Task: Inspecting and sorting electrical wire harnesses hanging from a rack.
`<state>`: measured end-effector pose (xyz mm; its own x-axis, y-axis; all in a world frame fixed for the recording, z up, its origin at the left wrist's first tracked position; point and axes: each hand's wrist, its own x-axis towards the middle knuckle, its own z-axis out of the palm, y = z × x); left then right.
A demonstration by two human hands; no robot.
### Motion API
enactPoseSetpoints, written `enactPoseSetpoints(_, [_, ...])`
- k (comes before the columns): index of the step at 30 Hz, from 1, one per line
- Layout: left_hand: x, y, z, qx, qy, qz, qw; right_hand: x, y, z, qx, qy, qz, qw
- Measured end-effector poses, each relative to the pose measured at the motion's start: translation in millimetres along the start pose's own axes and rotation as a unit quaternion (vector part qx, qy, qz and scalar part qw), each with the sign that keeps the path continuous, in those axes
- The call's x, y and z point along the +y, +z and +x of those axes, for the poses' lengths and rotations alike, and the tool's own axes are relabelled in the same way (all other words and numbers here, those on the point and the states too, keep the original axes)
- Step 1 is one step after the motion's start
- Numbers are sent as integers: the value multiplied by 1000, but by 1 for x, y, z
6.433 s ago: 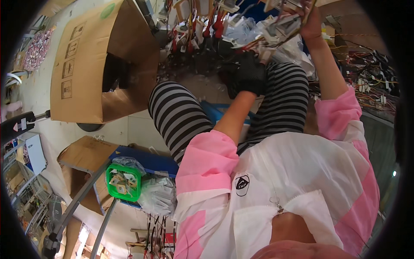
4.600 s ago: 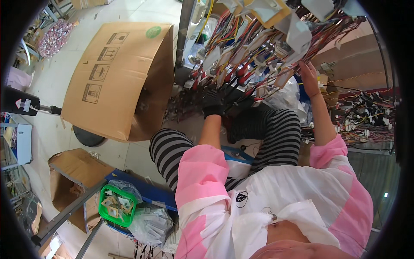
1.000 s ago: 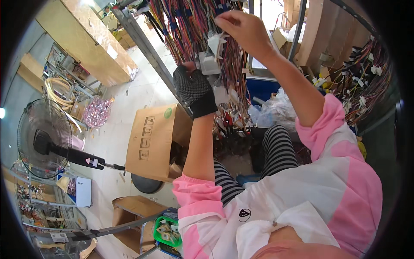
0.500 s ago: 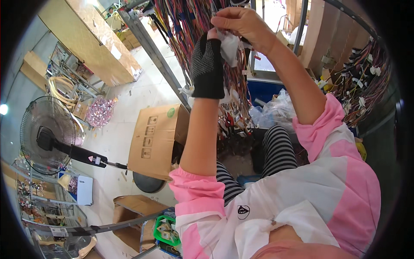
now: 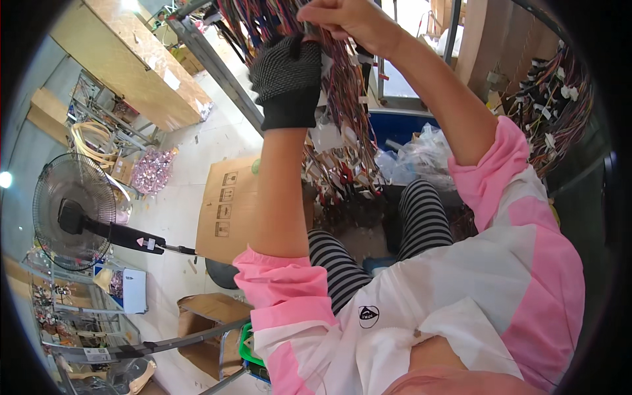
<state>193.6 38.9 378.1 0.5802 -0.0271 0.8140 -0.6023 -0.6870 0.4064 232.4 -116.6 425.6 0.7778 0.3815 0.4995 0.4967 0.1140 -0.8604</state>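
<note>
Long bundles of thin multicoloured wires point(image 5: 342, 82), with white connectors among them, hang from a metal frame at the top middle. My left hand point(image 5: 286, 78), in a black knitted glove, is closed against the hanging wires with its fingers curled in among them. Just above and to the right, my bare right hand point(image 5: 349, 23) is closed in a pinch over the wires. What sits between its fingertips is too small to make out. White connector pieces point(image 5: 327, 137) dangle below my left wrist.
A blue bin point(image 5: 388, 125) with clear plastic bags point(image 5: 421, 161) stands behind my knees. More wire bundles point(image 5: 559, 105) hang at the right. To the left are a cardboard box point(image 5: 220, 210), a black fan point(image 5: 74, 210) and a grey frame post point(image 5: 217, 72).
Both hands have shifted left and slightly up along the wires. My left hand has turned, showing the back of its glove. The white translucent piece between my hands no longer shows there.
</note>
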Motion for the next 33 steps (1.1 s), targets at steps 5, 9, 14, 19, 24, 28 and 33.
enactPoseSetpoints(5, [9, -10, 10, 87, 266, 341, 897, -1, 12, 4, 59, -127, -149, 979])
enactPoseSetpoints(9, [34, -12, 18, 110, 310, 383, 863, -11, 13, -3, 143, -278, -323, 893])
enactPoseSetpoints(14, [13, -2, 13, 34, 256, 336, 906, -12, 25, -11, 198, -336, -401, 829])
enactPoseSetpoints(19, [0, 7, -12, 40, 50, -90, 994, -5, -19, -16, 136, -142, -407, 892])
enactPoseSetpoints(24, [-55, 41, -106, 71, -56, 12, 996, 34, -6, -49, 184, -117, -304, 927])
enactPoseSetpoints(28, [-23, 63, -107, 44, -111, 127, 985, 82, 2, -84, 195, -42, -343, 918])
enactPoseSetpoints(33, [-39, 65, -102, -31, -171, -11, 985, 110, 19, -125, 169, 2, -245, 955])
